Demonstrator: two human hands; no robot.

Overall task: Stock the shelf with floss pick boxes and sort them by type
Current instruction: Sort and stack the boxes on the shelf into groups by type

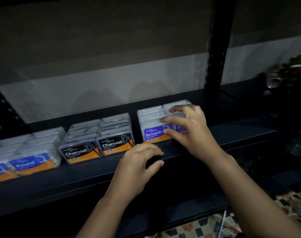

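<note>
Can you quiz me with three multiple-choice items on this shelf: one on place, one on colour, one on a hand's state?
1. Where do the Charcoal boxes sit?
A. Between the Round boxes and the Smooth boxes
B. Right of the Smooth boxes
C. On the floor

2. What colour is the Charcoal label's main panel?
A. Blue
B. Black
C. Green

3. What is the right hand doing?
A. Hanging idle below the shelf
B. Gripping the right-hand Smooth box
C. Holding a Round box

Answers: 1 A, the three groups run Round, Charcoal, Smooth from left to right. 2 B, white lettering stands on black above an orange strip. 3 B, its thumb lies over the box top and its fingers across the front.
</note>
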